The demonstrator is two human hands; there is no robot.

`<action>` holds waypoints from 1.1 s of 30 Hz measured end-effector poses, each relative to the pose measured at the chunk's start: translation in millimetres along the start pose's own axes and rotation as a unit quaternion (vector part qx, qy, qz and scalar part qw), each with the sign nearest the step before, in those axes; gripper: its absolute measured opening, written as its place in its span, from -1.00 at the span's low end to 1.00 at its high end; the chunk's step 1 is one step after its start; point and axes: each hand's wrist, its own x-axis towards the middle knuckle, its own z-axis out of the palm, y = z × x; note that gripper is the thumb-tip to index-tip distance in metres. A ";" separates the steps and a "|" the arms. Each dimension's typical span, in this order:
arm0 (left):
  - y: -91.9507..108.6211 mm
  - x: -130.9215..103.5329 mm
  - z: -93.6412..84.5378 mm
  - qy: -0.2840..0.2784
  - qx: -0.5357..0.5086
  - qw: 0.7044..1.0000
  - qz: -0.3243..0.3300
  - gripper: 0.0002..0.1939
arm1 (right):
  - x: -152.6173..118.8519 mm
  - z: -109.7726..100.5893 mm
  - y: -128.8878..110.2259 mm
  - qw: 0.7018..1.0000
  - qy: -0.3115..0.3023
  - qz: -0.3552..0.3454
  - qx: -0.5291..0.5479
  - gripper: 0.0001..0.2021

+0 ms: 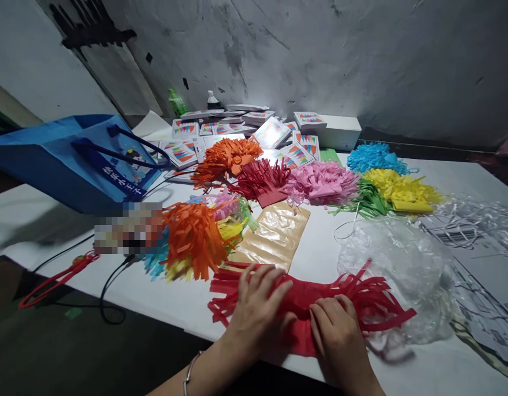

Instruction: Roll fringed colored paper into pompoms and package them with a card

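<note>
Item in hand: one red fringed tissue-paper sheet (pixel 307 308), flat at the table's near edge (pixel 163 297); left hand (pixel 257 311) presses it with fingers spread, right hand (pixel 340 335) rests curled on its middle, neither closed around it. Apparently finished: bundled fringe pieces in orange (pixel 227 157), red (pixel 264 181), pink (pixel 323 184), blue (pixel 375 157), yellow (pixel 404 192), plus a mixed-colour heap (pixel 196 236). This sheet appears unrolled yet; card packets (pixel 274 132) and clear plastic bags (pixel 398 264) wait unused.
</note>
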 end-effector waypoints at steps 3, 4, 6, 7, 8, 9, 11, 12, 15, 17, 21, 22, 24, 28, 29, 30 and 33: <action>3.4 -8.4 11.0 0.003 -0.049 0.996 0.070 -0.88 | -0.8 -2.3 -4.0 0.999 0.019 -0.034 0.016 -0.82; 3.4 -9.4 14.4 -0.003 -0.060 0.995 0.076 -0.85 | -1.5 -2.0 -4.4 0.999 0.019 -0.048 0.006 -0.80; 1.1 -10.8 17.8 -0.017 -0.073 0.993 0.094 -0.79 | -3.7 -1.1 -3.2 0.997 0.017 -0.078 -0.022 -0.73; -0.9 -11.8 17.8 -0.023 -0.075 0.991 0.111 -0.79 | -5.3 -0.8 -1.8 0.995 0.020 -0.091 -0.032 -0.69; -3.2 -13.5 17.0 -0.030 -0.075 0.988 0.132 -0.79 | -7.3 -1.0 -0.1 0.993 0.025 -0.105 -0.037 -0.65; -5.5 -15.8 15.7 -0.033 -0.075 0.985 0.152 -0.78 | -9.8 -1.5 1.8 0.992 0.029 -0.117 -0.036 -0.63; -9.4 -22.2 13.9 -0.037 -0.075 0.980 0.180 -0.80 | -16.0 -3.4 5.5 0.991 0.029 -0.125 -0.028 -0.61; -10.7 -25.8 13.9 -0.034 -0.076 0.980 0.183 -0.82 | -19.7 -4.6 7.2 0.991 0.026 -0.127 -0.021 -0.62; -11.0 -35.1 17.7 -0.030 -0.080 0.984 0.154 -0.92 | -32.0 -7.7 11.4 0.994 0.018 -0.110 0.014 -0.72; -9.0 -38.2 21.7 -0.035 -0.090 0.988 0.122 -0.94 | -38.6 -9.0 13.7 0.997 0.022 -0.077 0.020 -0.77; -4.3 -34.6 24.4 -0.044 -0.091 0.994 0.039 -0.83 | -38.4 -8.6 13.8 0.999 -0.007 -0.008 -0.042 -0.76; -3.4 -31.9 23.4 -0.053 -0.080 0.995 0.016 -0.82 | -35.4 -8.2 12.4 0.999 -0.006 0.014 -0.051 -0.73; -1.6 -25.6 20.3 -0.082 -0.052 0.995 -0.021 -0.82 | -27.8 -8.0 8.4 0.996 0.009 0.061 -0.069 -0.67; 3.0 -14.2 16.8 -0.116 -0.005 0.991 -0.065 -0.83 | -16.3 -8.7 0.2 0.986 -0.002 0.097 -0.135 -0.69; 4.2 -12.4 17.2 -0.117 0.001 0.991 -0.069 -0.84 | -15.6 -7.9 -1.1 0.987 0.005 0.087 -0.135 -0.71; 5.1 -11.2 17.9 -0.118 0.005 0.990 -0.071 -0.85 | -16.0 -6.4 -2.0 0.990 0.018 0.070 -0.124 -0.73; 6.2 -10.2 20.2 -0.122 0.010 0.990 -0.067 -0.84 | -20.3 1.5 -2.0 0.996 0.044 -0.008 -0.077 -0.80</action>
